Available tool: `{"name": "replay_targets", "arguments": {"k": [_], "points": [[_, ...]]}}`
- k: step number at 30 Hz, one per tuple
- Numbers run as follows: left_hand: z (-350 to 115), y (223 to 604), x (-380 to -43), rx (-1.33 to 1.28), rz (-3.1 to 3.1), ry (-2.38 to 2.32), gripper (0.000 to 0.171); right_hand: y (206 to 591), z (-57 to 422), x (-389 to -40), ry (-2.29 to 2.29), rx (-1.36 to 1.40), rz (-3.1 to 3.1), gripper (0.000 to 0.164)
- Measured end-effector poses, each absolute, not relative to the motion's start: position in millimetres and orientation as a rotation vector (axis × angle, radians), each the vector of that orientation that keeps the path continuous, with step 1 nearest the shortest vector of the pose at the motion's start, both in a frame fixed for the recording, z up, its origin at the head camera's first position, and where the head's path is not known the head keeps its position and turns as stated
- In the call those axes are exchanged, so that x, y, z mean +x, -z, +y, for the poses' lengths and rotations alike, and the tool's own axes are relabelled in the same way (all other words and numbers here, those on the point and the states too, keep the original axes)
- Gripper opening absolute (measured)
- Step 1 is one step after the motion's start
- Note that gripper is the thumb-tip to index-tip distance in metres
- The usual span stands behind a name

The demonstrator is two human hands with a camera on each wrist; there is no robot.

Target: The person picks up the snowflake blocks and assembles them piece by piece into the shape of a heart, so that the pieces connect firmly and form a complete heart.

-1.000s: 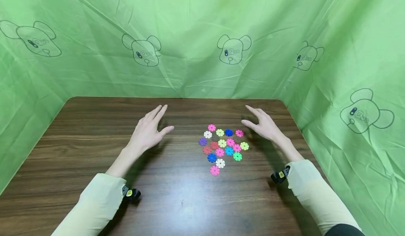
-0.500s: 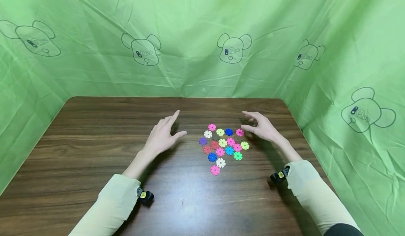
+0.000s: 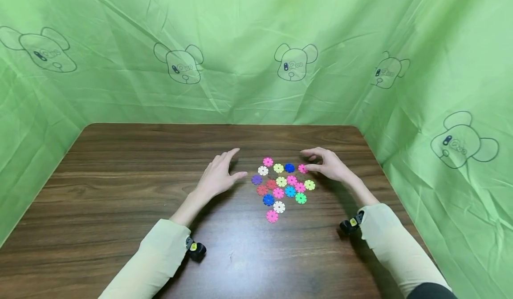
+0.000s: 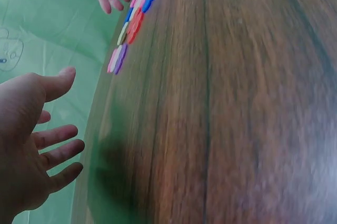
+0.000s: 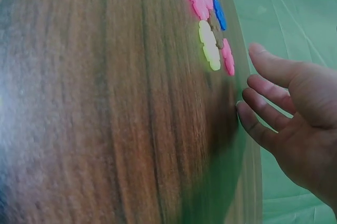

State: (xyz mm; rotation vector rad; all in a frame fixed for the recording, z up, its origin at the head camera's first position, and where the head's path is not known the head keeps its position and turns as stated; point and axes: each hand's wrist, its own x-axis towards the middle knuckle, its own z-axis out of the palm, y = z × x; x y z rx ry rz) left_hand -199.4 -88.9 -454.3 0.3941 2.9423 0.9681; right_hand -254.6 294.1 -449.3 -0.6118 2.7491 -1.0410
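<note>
Flat notched plastic discs in pink, blue, yellow, white, red, purple, green and brown lie in a loose cluster on the table, right of the middle. To the left of the purple disc point(image 3: 256, 179) is my left hand point(image 3: 218, 176), fingers and thumb spread, holding nothing. My right hand point(image 3: 330, 164) hovers at the cluster's far right, fingers slightly bent and nothing in them. In the head view its thumb tip overlaps the edge of a pink disc point(image 3: 301, 168); the right wrist view shows a gap between thumb point(image 5: 268, 61) and that pink disc point(image 5: 228, 57).
The dark wood-grain table point(image 3: 100, 192) has its far edge against a green cloth point(image 3: 240, 90) printed with bear-head outlines. Cloth also hangs along both sides. A small black camera sits on the left wrist point(image 3: 196, 250) and another camera point(image 3: 350, 225) on the right.
My left hand has moved right and slightly nearer, toward the discs. My right hand has lowered and shifted slightly left, its fingers bending more. The discs lie as before.
</note>
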Motion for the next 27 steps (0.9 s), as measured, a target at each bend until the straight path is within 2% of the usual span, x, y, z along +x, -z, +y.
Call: {"name": "replay_targets", "arguments": {"k": [12,19,27], "points": [[-76.9,460.1,-200.5,0.519,2.910,-0.893,0.073,451.6,291.3,-256.8,0.987,-0.671,2.723,0.048],[-68.4,462.0,-204.6,0.585,2.904,-0.878,0.050,454.7,288.5,-257.1,0.902,-0.687,2.760,0.039],[-54.7,466.3,-210.9,0.576,2.900,-0.899,0.034,458.5,288.6,-256.2,0.896,-0.715,2.782,0.027]]}}
